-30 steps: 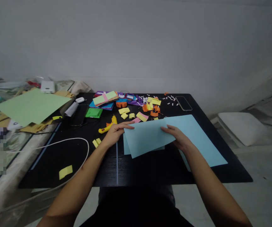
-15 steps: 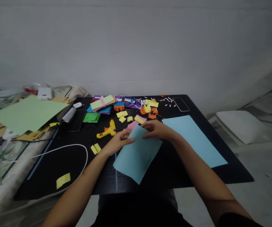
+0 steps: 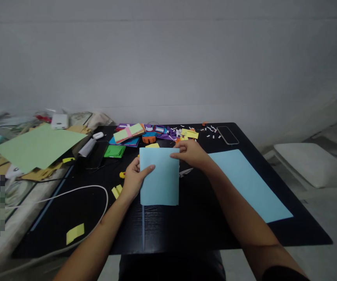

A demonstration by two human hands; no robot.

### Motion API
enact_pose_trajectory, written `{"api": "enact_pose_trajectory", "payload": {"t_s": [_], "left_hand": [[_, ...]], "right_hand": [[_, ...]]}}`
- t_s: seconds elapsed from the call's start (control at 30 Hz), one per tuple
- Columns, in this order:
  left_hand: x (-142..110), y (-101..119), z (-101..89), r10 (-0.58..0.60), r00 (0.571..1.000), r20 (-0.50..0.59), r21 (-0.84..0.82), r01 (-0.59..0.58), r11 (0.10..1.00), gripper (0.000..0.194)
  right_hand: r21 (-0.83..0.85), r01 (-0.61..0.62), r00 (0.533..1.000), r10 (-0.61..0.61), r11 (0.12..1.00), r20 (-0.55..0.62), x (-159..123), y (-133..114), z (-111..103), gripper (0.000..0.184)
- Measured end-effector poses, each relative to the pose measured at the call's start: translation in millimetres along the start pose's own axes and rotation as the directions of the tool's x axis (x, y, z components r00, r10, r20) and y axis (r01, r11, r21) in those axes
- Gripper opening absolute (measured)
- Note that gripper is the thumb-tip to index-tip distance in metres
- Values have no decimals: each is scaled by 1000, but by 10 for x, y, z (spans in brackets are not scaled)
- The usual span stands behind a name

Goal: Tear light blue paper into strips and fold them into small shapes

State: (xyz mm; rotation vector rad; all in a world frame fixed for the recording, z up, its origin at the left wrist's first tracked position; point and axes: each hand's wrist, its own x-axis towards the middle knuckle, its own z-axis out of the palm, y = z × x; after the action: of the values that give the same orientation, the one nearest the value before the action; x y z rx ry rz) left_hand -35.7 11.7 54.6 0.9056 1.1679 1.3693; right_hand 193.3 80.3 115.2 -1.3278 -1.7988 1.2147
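Note:
Between my two hands a folded sheet of light blue paper (image 3: pixel 159 179) is held upright, facing me, above the black table. My left hand (image 3: pixel 135 175) grips its left edge, thumb in front and fingers behind. At the top right corner my right hand (image 3: pixel 190 153) pinches the sheet between thumb and fingers. A larger light blue sheet (image 3: pixel 250 183) lies flat on the table, partly under my right forearm. Scissor blades (image 3: pixel 185 172) show just right of the held paper. Most of the yellow glue gun (image 3: pixel 122 175) is hidden behind my left hand and the paper.
On the black table (image 3: pixel 203 218), paper scraps, a stack of coloured strips (image 3: pixel 129 133), green folded paper (image 3: pixel 114 151) and a phone (image 3: pixel 227 135) lie toward the back. A white cable (image 3: pixel 69 188) loops at left. A green sheet (image 3: pixel 39 146) lies beyond the left edge; a white stool (image 3: pixel 304 164) stands right.
The held blue paper has turned from slanted to upright and square to me. My left hand has moved down its left edge; my right hand stays at the top right corner.

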Motion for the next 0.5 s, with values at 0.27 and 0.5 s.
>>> {"api": "enact_pose_trajectory", "payload": {"t_s": [0.27,0.5], "left_hand": [[-20,-19,1,43,998,-35,51,-41,998,61],[-14,-71,-7,71,997,-37,73,-68,995,60]], "right_hand": [[134,24,999,-29,991,36,-37,-69,-18,17],[167,45,998,-52,985,41,-34,-48,-18,19]]}}
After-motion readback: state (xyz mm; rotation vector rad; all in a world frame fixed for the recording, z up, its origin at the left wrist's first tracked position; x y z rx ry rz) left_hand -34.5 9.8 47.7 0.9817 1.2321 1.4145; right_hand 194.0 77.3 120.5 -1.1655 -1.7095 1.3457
